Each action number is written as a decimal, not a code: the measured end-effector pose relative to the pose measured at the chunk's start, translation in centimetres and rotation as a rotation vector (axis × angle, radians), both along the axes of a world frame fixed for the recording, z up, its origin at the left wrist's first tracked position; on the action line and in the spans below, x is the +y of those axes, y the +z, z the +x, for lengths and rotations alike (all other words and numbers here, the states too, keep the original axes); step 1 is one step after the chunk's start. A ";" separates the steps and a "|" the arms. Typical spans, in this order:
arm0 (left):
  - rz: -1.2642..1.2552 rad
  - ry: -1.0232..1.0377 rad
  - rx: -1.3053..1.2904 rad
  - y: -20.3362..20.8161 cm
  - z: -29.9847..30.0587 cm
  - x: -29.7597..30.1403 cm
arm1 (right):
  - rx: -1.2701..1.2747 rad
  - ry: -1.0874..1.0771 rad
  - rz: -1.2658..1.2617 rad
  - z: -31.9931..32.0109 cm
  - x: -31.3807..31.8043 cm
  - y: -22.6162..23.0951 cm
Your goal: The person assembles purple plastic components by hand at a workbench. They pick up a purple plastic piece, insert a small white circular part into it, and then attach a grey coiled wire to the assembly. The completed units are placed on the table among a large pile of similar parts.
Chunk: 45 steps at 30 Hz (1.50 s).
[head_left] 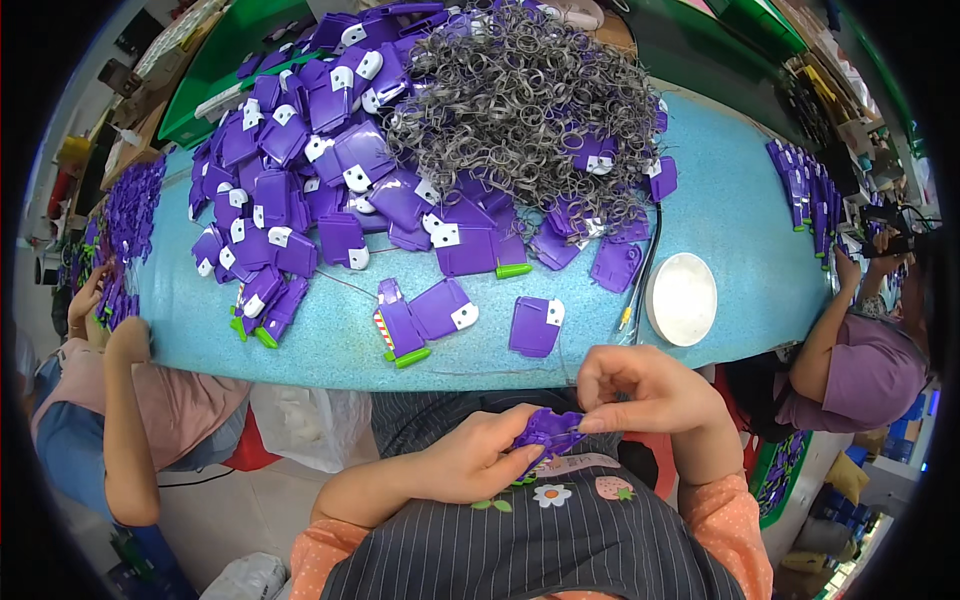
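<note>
My left hand (472,458) is closed on a purple plastic part (545,428) above my lap, thumb on its near side. My right hand (645,392) pinches at the right end of the same part; a thin wire-like line shows by its fingertips, but what they hold is too small to make out. Just beyond on the table lie a single purple piece with a white corner (534,327), another such piece (440,308) and a purple piece with a green end and striped edge (398,325).
A heap of purple pieces (275,190) covers the table's left, beside a big tangle of grey curled wires (520,105). A white round bowl (682,299) and a black cable (648,255) lie right. Other people sit at both sides, near purple pieces (800,190).
</note>
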<state>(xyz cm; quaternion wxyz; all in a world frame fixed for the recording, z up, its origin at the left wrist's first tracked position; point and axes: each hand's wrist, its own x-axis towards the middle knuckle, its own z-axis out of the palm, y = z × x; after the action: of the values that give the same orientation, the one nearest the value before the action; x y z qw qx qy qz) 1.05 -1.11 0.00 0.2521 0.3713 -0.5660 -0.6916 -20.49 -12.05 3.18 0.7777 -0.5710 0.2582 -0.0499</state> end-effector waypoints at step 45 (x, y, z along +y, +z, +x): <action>-0.154 0.447 0.004 -0.8 -1.1 2.9 | -0.282 -0.552 0.574 2.7 6.1 -5.0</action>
<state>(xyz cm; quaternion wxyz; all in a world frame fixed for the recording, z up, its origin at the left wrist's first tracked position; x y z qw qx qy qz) 0.00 1.77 -0.84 0.4279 0.4656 -0.5203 -0.5739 -17.78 -5.95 -1.83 0.8903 -0.2283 0.2959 -0.2600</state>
